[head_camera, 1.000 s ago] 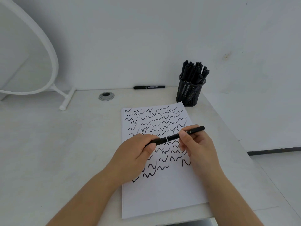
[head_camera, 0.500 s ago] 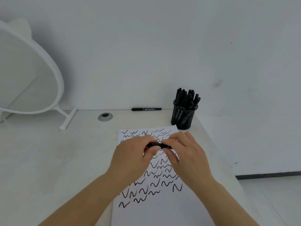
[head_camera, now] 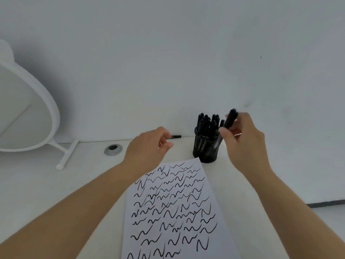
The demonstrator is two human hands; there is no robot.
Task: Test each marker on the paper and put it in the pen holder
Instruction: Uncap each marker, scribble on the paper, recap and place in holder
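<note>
My right hand (head_camera: 244,143) grips a black marker (head_camera: 230,119), held steeply tilted just right of the black mesh pen holder (head_camera: 205,149), its lower end at the holder's rim. The holder stands at the back of the desk and is packed with several black markers. My left hand (head_camera: 148,146) hovers over the desk left of the holder, fingers loosely curled and holding nothing. Just beyond its fingertips a single black marker (head_camera: 176,136) lies flat against the wall, partly hidden by the hand. The white paper (head_camera: 173,208), covered in black squiggles, lies in front of me.
A round white-framed mirror (head_camera: 28,113) on a stand occupies the back left of the desk. A metal cable grommet (head_camera: 113,149) sits in the desktop left of my left hand. The desk's right edge runs close to the holder, with floor beyond.
Both hands held the marker together over the paper before. Now my right hand has carried it up to the pen holder and my left hand has let go and moved toward the back.
</note>
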